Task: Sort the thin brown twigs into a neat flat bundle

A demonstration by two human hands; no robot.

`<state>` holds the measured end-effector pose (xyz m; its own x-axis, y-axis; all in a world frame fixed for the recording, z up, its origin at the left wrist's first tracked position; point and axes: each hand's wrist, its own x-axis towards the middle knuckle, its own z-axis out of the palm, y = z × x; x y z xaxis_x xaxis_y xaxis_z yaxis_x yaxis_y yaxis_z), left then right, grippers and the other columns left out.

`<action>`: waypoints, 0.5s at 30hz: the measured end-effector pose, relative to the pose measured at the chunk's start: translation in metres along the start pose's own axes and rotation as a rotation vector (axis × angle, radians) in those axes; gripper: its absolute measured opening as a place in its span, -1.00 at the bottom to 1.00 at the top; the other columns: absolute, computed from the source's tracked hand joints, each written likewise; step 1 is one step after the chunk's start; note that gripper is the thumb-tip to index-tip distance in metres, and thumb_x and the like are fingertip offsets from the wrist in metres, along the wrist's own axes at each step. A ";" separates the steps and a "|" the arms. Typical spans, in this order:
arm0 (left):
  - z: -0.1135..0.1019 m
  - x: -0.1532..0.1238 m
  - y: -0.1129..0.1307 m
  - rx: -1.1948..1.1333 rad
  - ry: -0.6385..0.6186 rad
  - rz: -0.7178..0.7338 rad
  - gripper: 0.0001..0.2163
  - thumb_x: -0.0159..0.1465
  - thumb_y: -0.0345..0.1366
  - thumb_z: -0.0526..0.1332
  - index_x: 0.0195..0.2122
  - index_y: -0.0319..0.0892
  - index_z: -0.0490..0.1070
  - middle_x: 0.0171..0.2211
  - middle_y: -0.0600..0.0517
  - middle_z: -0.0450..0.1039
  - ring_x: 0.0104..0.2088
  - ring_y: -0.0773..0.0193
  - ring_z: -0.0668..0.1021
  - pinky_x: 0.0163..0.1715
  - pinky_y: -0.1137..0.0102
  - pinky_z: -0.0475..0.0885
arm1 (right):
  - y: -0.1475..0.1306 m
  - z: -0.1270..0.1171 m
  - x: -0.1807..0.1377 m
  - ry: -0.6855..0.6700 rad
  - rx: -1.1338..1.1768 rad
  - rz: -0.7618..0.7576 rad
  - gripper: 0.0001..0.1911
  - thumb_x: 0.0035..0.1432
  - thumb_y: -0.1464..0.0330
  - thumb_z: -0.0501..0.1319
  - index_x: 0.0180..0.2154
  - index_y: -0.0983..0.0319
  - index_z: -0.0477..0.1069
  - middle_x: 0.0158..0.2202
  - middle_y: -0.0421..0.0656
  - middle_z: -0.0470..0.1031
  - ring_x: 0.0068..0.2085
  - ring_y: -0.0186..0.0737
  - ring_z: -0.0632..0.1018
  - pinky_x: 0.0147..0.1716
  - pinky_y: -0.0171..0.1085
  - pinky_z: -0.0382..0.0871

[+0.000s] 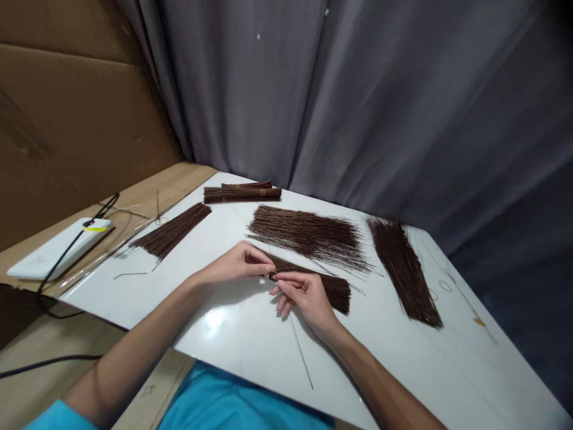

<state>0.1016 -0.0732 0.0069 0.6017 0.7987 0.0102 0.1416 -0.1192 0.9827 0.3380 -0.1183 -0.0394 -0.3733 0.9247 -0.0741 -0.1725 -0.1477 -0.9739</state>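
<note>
My left hand (250, 263) and my right hand (304, 295) meet over the middle of the table, fingertips almost touching. Both pinch a thin dark brown strand (270, 276); its exact shape is mostly hidden by the fingers. A long thin strand (302, 352) runs from below my right hand toward the table's front edge; whether it is the same piece I cannot tell. Just behind the hands lies a bundle of brown strands (338, 292), partly covered by them. Beyond it is a wider, looser pile of strands (308, 233).
More brown strands lie in a left bundle (174, 233), tied bundles (242, 194) at the back and a right pile (405, 272). Rubber bands (444, 285) sit at the right. A white box-like device (60, 248) with a black cable (67, 254) is at left. A grey curtain (358, 107) hangs behind.
</note>
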 end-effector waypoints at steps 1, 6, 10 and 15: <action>0.000 0.000 0.001 -0.003 0.004 0.005 -0.62 0.36 -0.03 0.39 -0.22 -0.34 0.73 -0.48 -0.04 0.47 -0.49 0.37 0.29 -0.48 0.41 0.10 | -0.001 0.000 0.000 0.004 0.001 -0.001 -0.53 0.18 0.11 0.52 -0.07 0.36 0.65 -0.29 0.06 0.72 -0.51 -0.16 0.67 -0.59 -0.27 0.59; 0.000 0.000 0.000 -0.006 0.017 0.009 -0.61 0.35 -0.02 0.40 -0.24 -0.34 0.72 -0.53 -0.02 0.44 -0.52 0.39 0.27 -0.52 0.42 0.07 | -0.006 0.003 -0.001 0.034 -0.024 -0.027 -0.56 0.14 0.12 0.55 -0.13 0.34 0.66 -0.34 0.03 0.71 -0.50 -0.14 0.68 -0.58 -0.27 0.61; 0.000 0.000 -0.001 -0.015 -0.007 -0.053 -0.63 0.35 -0.02 0.40 -0.21 -0.32 0.72 -0.57 0.00 0.43 -0.58 0.40 0.30 -0.58 0.45 0.09 | -0.006 0.004 -0.002 0.037 -0.030 -0.032 -0.58 0.13 0.13 0.55 -0.15 0.34 0.66 -0.38 0.00 0.70 -0.54 -0.17 0.65 -0.57 -0.25 0.63; 0.000 0.001 -0.004 -0.054 -0.018 -0.104 -0.66 0.34 -0.05 0.41 -0.24 -0.31 0.71 -0.60 0.01 0.42 -0.57 0.38 0.36 -0.57 0.46 0.18 | -0.004 0.005 -0.003 0.014 -0.032 -0.037 -0.60 0.15 0.15 0.54 -0.15 0.34 0.66 -0.39 -0.03 0.68 -0.58 -0.20 0.62 -0.60 -0.25 0.61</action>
<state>0.1015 -0.0724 0.0026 0.5997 0.7945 -0.0954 0.1619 -0.0036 0.9868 0.3352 -0.1217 -0.0346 -0.3548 0.9341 -0.0406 -0.1563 -0.1021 -0.9824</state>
